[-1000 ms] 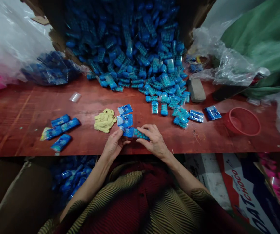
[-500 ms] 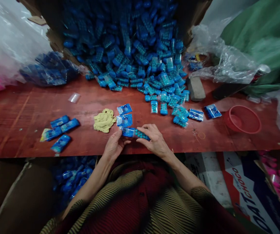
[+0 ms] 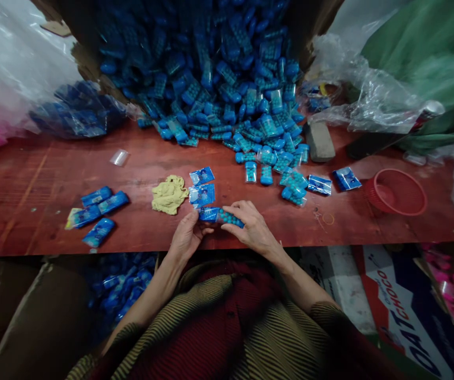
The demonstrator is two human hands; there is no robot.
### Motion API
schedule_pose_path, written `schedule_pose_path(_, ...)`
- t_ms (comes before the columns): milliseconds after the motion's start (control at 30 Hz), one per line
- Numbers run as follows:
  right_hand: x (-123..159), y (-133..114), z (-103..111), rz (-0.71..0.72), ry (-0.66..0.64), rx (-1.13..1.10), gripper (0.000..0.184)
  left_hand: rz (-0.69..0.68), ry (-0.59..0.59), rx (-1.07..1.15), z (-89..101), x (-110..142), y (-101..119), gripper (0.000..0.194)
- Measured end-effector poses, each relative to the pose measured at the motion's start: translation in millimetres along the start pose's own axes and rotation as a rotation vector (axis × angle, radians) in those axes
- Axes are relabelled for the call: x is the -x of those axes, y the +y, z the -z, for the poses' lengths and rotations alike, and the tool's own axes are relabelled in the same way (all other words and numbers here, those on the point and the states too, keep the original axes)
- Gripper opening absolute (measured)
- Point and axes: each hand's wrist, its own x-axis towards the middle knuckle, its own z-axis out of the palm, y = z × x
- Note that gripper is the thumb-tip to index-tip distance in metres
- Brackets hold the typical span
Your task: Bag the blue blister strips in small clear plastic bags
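Observation:
Both hands meet at the near edge of a red-brown wooden table point(image 3: 32, 211). My left hand point(image 3: 186, 237) pinches the end of a small blue printed pouch point(image 3: 208, 214). My right hand point(image 3: 252, 228) grips a clear packet of blue beads point(image 3: 230, 217), its end at the mouth of that pouch. Two more blue pouches point(image 3: 202, 186) lie flat just beyond the hands. A heap of yellow rubber bands point(image 3: 168, 195) sits to their left.
A big pile of blue bead packets point(image 3: 227, 89) spills from a cardboard box at the back. Filled pouches point(image 3: 98, 208) lie at left, a red basket point(image 3: 396, 191) at right, a grey block point(image 3: 319, 141) behind. Boxes stand under the table.
Almost nothing: both hands stay on the pouch and packet, with only a slight shift of the camera.

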Motion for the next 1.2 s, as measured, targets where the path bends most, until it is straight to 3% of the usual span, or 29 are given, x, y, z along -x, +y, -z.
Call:
schedule_pose_path(200, -1.5, -2.4, 4.2, -0.06, -0.045, -0.05, 0.034, -0.003, 0.017, 0.008, -2.8, 0.4, 2.5, 0.022)
schedule_pose_path(467, -1.5, 10.4, -1.5, -0.136, 0.132, 0.005, 0.03, 0.149, 0.2, 0.084, -7.0, -4.2, 5.2, 0.019)
schedule_pose_path(667, -1.7, -5.2, -7.6, -0.014, 0.15, 0.076, 0.034, 0.172, 0.196, 0.104, -11.2, -3.0, 1.4, 0.023)
schedule_pose_path(1033, -1.1, -12.8, -10.8, -0.024, 0.091, 0.25, 0.037, 0.161, 0.19, 0.124, -10.1, -3.2, -2.1, 0.021)
schedule_pose_path(1200, 0.5, -13.2, -10.7, -0.025, 0.043, 0.23, 0.036, 0.13, 0.151, 0.092, -9.5, -3.1, -1.2, 0.017)
